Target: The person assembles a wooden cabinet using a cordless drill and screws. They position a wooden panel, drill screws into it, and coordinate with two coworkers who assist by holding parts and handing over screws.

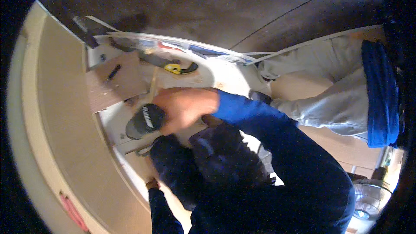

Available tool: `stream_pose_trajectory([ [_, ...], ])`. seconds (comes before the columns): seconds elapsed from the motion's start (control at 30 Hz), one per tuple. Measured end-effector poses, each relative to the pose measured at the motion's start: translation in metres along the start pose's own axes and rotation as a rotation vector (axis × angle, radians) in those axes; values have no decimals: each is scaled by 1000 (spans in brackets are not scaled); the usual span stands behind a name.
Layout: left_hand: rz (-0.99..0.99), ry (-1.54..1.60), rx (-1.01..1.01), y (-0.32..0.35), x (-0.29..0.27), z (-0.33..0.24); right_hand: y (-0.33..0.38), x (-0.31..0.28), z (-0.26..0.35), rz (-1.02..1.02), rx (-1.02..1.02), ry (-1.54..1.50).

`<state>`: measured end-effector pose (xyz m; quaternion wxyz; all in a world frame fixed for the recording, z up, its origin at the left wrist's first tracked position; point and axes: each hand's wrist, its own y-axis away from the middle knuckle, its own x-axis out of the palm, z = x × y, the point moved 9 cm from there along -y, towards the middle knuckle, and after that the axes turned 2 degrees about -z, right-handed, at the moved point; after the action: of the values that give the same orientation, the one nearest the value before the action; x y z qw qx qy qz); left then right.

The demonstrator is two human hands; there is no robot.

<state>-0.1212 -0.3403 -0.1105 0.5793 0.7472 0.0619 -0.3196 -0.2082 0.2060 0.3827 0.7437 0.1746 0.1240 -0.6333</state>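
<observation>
My right arm, in a blue sleeve, reaches to the left across the middle. My right hand [180, 108] is smeared by motion, and its fingers cannot be made out. Against it is a dark grey, rounded thing with white marks [145, 122]; whether I hold it is unclear. A thin wooden strip [154, 82] runs away from beside this hand. My left hand [152, 183], below a dark sleeve, is at the edge of a pale wooden board [139, 164]; its fingers are mostly hidden. My dark-clothed knee [173, 164] is between the two arms.
A brown board [115, 82] bears a black slim tool [113, 73]. Beyond lies a tool with a yellow and black handle [173, 68]. Another person's light trousers [320, 91] are at the right, a fan [364, 199] at the lower right. A wooden panel [65, 104] borders the left.
</observation>
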Motion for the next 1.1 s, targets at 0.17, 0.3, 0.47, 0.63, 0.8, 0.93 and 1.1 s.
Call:
stream_pose_trajectory([
  [0.17,-43,66,-238,-1,-3,24,44,-43,62,-274,-50,198],
  [0.3,-65,-129,-20,-38,-122,-18,67,-69,19,-327,215,370],
  [0.47,-667,1245,221,-117,-384,-157,98,-70,-60,-546,353,229],
  [0.63,-778,1813,18,-165,-449,-253,135,-42,-139,-722,451,-64],
  [0.8,-899,1939,-21,-144,-414,-257,173,-2,-207,-820,805,-164],
  [0.93,-706,2056,-50,-123,-360,-269,176,9,-219,-629,796,-263],
  [1.1,-529,1961,-116,-69,-338,-259,174,6,-210,-566,632,-170],
])
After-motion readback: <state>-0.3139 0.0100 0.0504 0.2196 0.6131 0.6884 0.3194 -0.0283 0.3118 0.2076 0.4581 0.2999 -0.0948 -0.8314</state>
